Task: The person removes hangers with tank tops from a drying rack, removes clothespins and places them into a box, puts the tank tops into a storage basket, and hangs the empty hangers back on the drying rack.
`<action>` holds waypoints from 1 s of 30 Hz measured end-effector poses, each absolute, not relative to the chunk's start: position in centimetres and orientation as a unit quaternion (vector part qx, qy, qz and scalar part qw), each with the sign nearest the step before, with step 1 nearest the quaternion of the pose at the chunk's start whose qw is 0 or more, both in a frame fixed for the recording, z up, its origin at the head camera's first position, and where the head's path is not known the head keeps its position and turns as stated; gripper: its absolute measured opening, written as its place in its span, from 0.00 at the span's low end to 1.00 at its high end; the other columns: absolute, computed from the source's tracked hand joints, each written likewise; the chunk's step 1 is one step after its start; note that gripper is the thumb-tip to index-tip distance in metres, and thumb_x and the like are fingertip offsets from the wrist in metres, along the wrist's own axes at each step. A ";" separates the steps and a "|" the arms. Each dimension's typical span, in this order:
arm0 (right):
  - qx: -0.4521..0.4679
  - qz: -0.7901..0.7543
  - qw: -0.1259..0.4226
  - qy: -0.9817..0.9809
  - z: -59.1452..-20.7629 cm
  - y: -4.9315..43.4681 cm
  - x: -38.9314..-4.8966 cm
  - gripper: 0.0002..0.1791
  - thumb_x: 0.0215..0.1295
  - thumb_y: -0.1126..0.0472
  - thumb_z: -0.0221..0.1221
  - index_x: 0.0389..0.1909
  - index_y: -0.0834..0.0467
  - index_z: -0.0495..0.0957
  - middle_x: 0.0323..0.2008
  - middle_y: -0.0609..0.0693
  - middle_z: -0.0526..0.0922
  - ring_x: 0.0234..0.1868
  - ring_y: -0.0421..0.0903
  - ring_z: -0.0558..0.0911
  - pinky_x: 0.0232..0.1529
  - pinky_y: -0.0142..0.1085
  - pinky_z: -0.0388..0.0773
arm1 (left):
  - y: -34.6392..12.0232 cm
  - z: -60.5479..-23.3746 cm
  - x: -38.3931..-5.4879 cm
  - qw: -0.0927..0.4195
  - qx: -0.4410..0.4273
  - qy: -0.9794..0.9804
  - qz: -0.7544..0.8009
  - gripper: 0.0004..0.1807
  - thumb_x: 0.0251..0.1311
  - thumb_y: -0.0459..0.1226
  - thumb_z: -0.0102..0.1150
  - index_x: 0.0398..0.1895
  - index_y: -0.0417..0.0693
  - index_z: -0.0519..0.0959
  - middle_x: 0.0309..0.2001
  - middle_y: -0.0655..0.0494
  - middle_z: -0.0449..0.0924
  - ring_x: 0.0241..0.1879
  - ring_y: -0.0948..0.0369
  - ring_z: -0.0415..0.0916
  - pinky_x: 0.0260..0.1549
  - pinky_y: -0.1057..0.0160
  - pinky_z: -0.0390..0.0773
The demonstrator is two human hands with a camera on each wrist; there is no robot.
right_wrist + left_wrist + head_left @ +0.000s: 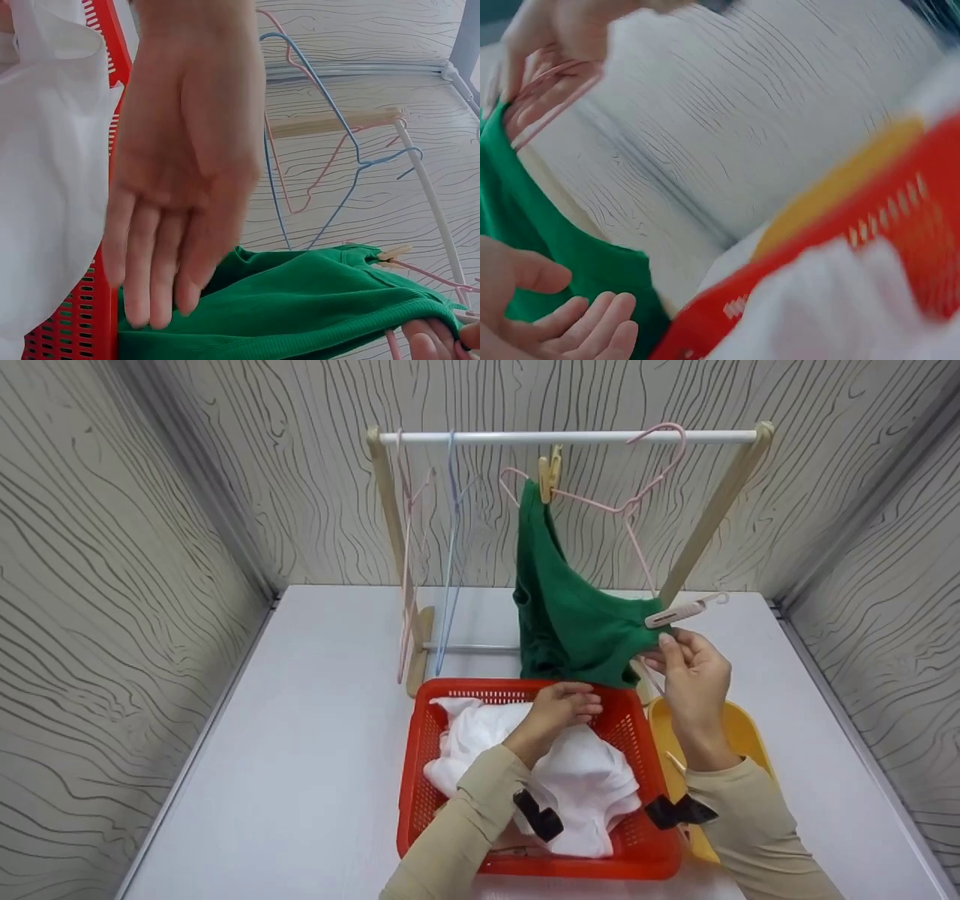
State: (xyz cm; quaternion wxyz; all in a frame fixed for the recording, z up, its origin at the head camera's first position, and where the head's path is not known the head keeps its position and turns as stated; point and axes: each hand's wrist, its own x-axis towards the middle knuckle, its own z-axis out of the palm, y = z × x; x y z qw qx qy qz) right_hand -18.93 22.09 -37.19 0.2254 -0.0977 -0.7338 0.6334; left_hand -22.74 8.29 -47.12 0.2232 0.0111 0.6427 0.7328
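A green garment (577, 615) with a ribbed edge hangs slanting from a pink hanger (592, 501). A yellowish clothespin (546, 480) clips its upper left corner, and a pale pink clothespin (675, 613) sits at its right corner. Just below that pale clothespin, my right hand (694, 679) pinches the garment between thumb and fingers. My left hand (559, 712) hovers over the red basket (409, 795), its fingers loosely extended and holding nothing. In the right wrist view the left hand (184, 165) shows its open palm beside the garment (300, 307).
White cloths (592, 780) lie in the basket. A yellow container (750, 735) stands to the basket's right, partly behind the right arm. Behind is a rack with a white rod (480, 438) and wooden posts; another pink hanger (406, 562) and a blue hanger (452, 555) hang at its left.
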 end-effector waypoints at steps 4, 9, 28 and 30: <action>-0.091 0.638 0.237 -0.727 -37.2 22.0 -18.8 0.15 0.70 0.66 0.51 0.50 0.75 0.73 0.25 0.28 0.82 0.28 0.27 0.84 0.36 0.18 0.79 | 9.8 -47.4 -23.5 0.280 -0.084 0.531 0.795 0.20 0.69 0.34 0.46 0.59 0.32 0.71 0.58 0.38 0.79 0.55 0.52 0.81 0.59 0.58 0.77; -0.093 0.641 0.240 -0.723 -37.2 22.0 -18.6 0.15 0.70 0.67 0.51 0.50 0.75 0.72 0.25 0.28 0.82 0.28 0.27 0.84 0.36 0.18 0.79 | 11.2 -47.8 -24.1 0.310 -0.149 0.436 0.832 0.24 0.71 0.39 0.44 0.61 0.28 0.68 0.60 0.34 0.75 0.62 0.46 0.75 0.65 0.53 0.72; -0.093 0.663 0.228 -0.707 -36.5 22.0 -17.4 0.15 0.70 0.67 0.51 0.50 0.75 0.72 0.26 0.31 0.84 0.29 0.29 0.85 0.37 0.20 0.80 | 12.7 -49.3 -25.4 0.299 -0.179 0.241 0.906 0.23 0.71 0.33 0.43 0.66 0.29 0.62 0.67 0.34 0.67 0.69 0.47 0.66 0.71 0.53 0.62; -0.090 0.661 0.238 -0.706 -36.5 22.2 -17.3 0.14 0.69 0.68 0.52 0.49 0.74 0.73 0.26 0.31 0.85 0.28 0.29 0.85 0.37 0.20 0.80 | 12.6 -49.3 -25.5 0.292 -0.176 0.227 0.912 0.24 0.72 0.32 0.41 0.66 0.28 0.60 0.68 0.33 0.65 0.70 0.46 0.64 0.72 0.52 0.61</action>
